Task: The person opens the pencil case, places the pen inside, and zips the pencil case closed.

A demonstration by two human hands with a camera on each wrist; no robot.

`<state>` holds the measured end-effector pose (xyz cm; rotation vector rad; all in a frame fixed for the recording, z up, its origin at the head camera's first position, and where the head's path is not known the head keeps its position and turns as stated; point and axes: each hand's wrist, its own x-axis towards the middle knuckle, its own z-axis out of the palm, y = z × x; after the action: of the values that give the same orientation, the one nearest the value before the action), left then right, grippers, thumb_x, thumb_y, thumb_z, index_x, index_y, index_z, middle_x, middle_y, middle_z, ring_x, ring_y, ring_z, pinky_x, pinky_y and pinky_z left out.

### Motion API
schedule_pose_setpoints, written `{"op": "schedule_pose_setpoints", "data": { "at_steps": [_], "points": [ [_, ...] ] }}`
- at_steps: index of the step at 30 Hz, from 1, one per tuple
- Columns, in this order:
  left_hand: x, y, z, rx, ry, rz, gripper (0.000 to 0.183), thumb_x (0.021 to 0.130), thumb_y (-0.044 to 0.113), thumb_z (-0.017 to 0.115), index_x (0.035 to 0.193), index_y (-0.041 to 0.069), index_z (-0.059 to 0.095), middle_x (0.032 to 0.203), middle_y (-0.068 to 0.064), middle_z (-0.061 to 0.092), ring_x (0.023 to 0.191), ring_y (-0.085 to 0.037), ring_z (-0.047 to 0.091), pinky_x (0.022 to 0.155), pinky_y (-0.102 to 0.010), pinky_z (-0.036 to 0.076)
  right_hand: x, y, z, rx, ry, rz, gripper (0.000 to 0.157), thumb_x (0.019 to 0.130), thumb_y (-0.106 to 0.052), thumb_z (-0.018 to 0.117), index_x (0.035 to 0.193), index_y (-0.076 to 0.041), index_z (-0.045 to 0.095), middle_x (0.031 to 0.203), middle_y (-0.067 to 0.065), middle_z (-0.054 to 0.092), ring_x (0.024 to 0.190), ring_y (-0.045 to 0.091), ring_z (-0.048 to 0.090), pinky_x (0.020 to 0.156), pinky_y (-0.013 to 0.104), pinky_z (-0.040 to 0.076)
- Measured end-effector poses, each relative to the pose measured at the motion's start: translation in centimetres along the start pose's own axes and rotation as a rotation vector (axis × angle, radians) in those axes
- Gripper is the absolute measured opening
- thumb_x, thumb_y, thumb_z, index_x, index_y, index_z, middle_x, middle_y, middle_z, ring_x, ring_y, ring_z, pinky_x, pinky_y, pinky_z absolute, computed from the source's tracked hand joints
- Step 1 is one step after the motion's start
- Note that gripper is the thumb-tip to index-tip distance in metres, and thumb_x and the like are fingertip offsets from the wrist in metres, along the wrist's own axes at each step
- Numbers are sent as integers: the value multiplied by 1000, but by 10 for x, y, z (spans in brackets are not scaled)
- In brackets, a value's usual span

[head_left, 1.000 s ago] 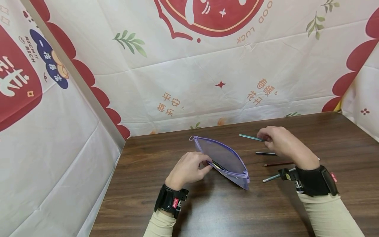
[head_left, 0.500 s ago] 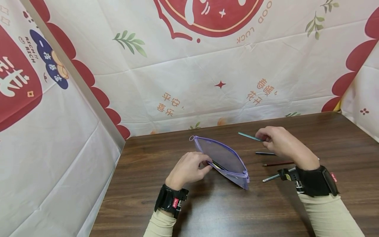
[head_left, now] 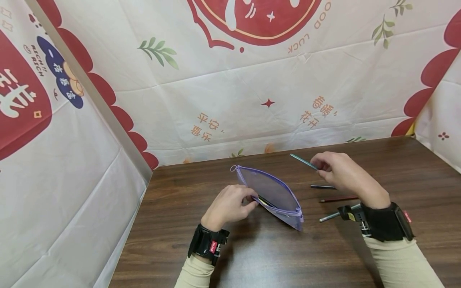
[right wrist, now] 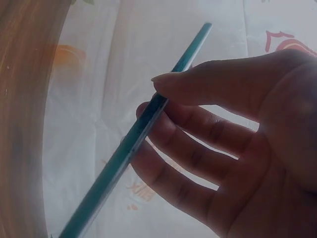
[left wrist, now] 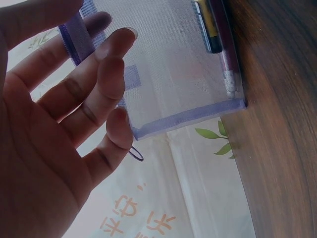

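Observation:
A purple mesh zip pouch stands unzipped on the table, its mouth gaping. My left hand pinches the near edge of that mouth between thumb and fingers. Through the mesh in the left wrist view, a pencil with a white end and a yellow-and-dark stick show inside. To the right, my right hand holds a slim teal stick, perhaps a pencil, above the table. The right wrist view shows the teal stick between thumb and fingertips, slanting; its kind is unclear.
Below the right hand lie a dark pencil-like stick, a dark red pencil and a grey-blue pencil-like stick, the last partly hidden by the wrist strap. Behind the brown table hangs a printed white cloth.
The far left end of the teal stick has tipped upward, and my right hand has risen slightly. My left hand and the pouch have stayed in place.

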<state>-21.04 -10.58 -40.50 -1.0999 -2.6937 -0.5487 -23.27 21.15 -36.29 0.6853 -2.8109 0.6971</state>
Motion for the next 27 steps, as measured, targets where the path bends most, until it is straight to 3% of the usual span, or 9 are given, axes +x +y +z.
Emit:
{"op": "schedule_pose_setpoints", "data": {
  "at_steps": [10,27],
  "points": [
    [0,-1,1,-19,-3,1,17,84,26,64,94,16,73,79,10,67,73,-6,61,64,-19,47,-2,-8,-2,-6,101,-50,18,77,5,66,95,3,65,79,11,66,71,19,60,61,40,52],
    [0,0,0,-10,-11,-5,18,85,26,63,95,15,73,79,9,67,74,-7,61,64,-21,47,-4,-20,-7,28,175,-48,22,76,6,68,97,1,65,80,9,66,71,18,60,60,40,52]
  ]
}}
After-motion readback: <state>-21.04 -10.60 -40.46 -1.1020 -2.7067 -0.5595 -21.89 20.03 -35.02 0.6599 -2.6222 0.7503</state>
